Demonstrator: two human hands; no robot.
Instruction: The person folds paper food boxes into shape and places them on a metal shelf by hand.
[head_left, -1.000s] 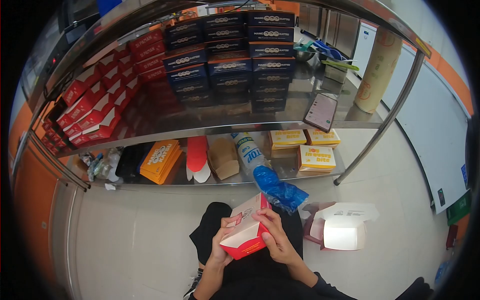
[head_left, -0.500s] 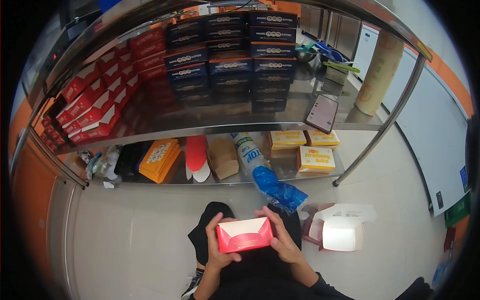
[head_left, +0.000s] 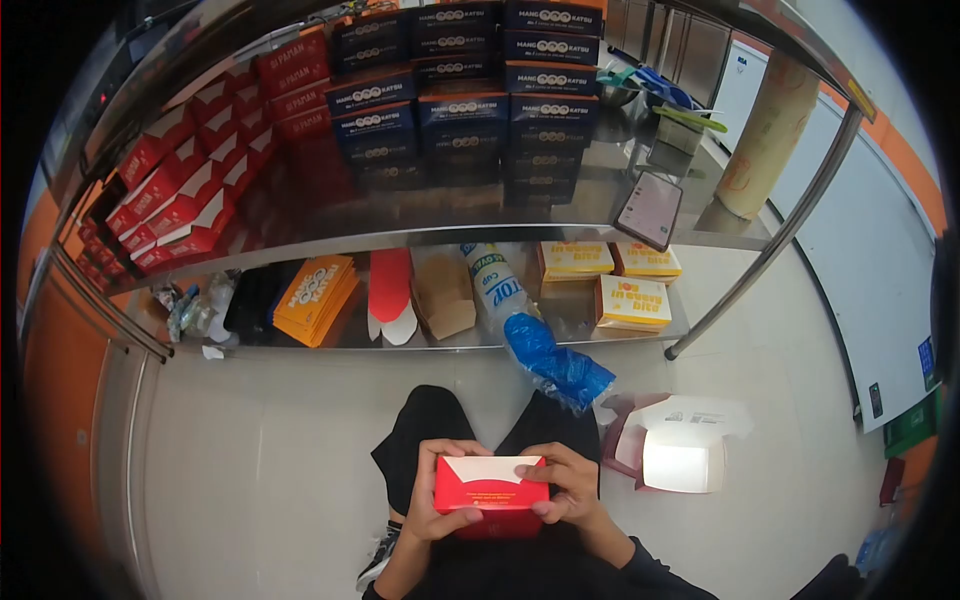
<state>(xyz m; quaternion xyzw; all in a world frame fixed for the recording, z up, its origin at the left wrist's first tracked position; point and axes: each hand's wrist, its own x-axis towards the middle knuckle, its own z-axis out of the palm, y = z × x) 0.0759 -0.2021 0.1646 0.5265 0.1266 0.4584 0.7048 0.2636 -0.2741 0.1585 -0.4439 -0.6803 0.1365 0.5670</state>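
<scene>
Above my lap I hold a small red paper food box (head_left: pixel 490 494) with a white upper flap, tilted so its printed red side faces me. My left hand (head_left: pixel 438 500) grips its left end, thumb along the lower front edge and fingers behind. At the right end, my right hand (head_left: pixel 562 486) has its index finger on the white flap and its thumb under the front edge. An opened white and dark red box (head_left: pixel 684 466) lies on the floor to the right of my knees.
A steel shelf (head_left: pixel 450 236) stands ahead, carrying stacked red boxes (head_left: pixel 185 215), dark blue boxes (head_left: pixel 460 115), a phone (head_left: pixel 650 208) and a film roll (head_left: pixel 765 140). Its lower tier holds orange packs (head_left: pixel 315 300), yellow boxes (head_left: pixel 633 302) and a cup sleeve (head_left: pixel 497 285) with blue plastic (head_left: pixel 555 360) hanging over the edge.
The red box has tilted, so more of its red printed side and less of the white flap shows. My right fingers have moved onto the flap. The view has shifted slightly.
</scene>
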